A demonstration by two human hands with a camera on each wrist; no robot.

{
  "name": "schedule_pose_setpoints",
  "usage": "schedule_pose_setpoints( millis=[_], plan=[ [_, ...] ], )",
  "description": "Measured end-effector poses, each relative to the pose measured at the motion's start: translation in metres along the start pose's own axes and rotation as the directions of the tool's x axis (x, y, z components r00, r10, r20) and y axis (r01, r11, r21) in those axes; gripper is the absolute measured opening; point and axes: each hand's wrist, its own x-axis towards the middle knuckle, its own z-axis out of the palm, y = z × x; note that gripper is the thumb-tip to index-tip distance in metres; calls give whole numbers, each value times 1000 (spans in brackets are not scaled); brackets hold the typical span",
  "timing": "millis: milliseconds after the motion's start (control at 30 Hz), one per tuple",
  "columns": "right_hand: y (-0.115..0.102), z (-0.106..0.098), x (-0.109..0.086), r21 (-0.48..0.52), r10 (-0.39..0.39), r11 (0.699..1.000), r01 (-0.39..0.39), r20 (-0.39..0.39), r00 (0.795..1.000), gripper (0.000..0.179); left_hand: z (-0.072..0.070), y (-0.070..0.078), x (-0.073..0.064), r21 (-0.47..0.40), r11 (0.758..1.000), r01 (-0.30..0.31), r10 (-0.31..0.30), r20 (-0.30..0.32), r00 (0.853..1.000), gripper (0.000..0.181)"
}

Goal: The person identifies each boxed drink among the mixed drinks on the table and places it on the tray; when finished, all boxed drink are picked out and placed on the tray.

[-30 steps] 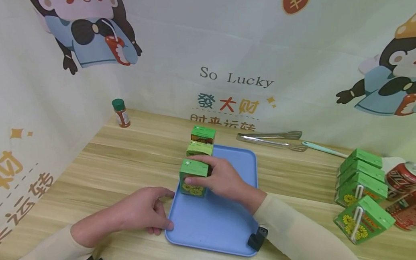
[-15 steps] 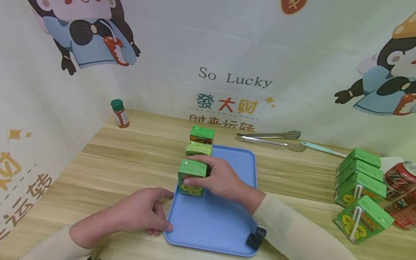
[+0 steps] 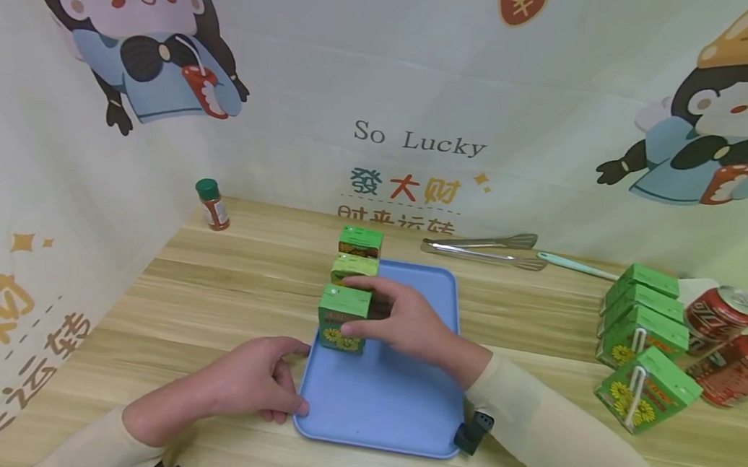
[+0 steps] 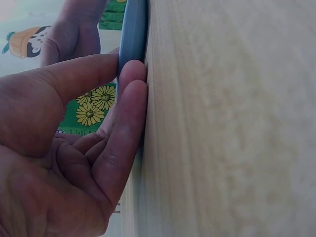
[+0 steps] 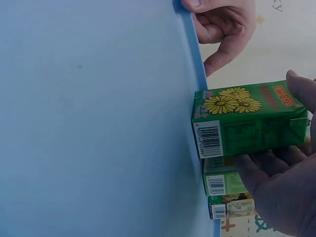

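Note:
In the head view, my left hand [image 3: 253, 377] holds the left edge of a blue tray [image 3: 394, 408], thumb on the rim near the front corner. The left wrist view has its curled fingers [image 4: 121, 143] against the tray's side, low at the wooden tabletop. A green juice carton [image 3: 341, 325] with yellow flowers stands upright along the tray's left side. Around it my right hand [image 3: 407, 323] is loosely spread, thumb in front and fingers behind; in the right wrist view the thumb tip is just off the carton's top edge. Behind it stand a light-green carton [image 3: 354, 267] and another green carton [image 3: 360, 243].
Several green cartons [image 3: 644, 325] stand at the right, one turned askew in front, beside two red cola cans [image 3: 720, 313]. Metal tongs [image 3: 483, 250] and a turquoise-handled utensil [image 3: 574, 265] lie along the back. At the back left is a green-capped seasoning bottle [image 3: 213, 206].
My right hand has loosened and drawn slightly right from the front carton, which stays standing on the tray. My left hand keeps its place at the tray's edge.

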Motion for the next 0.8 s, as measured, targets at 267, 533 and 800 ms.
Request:
schedule_pose_setpoints(
  millis=[267,533,800],
  plan=[
    [-1,-9,-10,37,-3,999,3,8,1000,70,0,0,-1,0,1000,0,0,-9,1000,94],
    [2,-17,-24,28,-22,999,22,1,1000,76,1,1,-1,0,1000,-3,3,-13,1000,94],
    [7,-29,-42,3,-29,1000,29,-12,1000,80,1,2,0,-8,1000,1,-1,-14,1000,94]
  ],
)
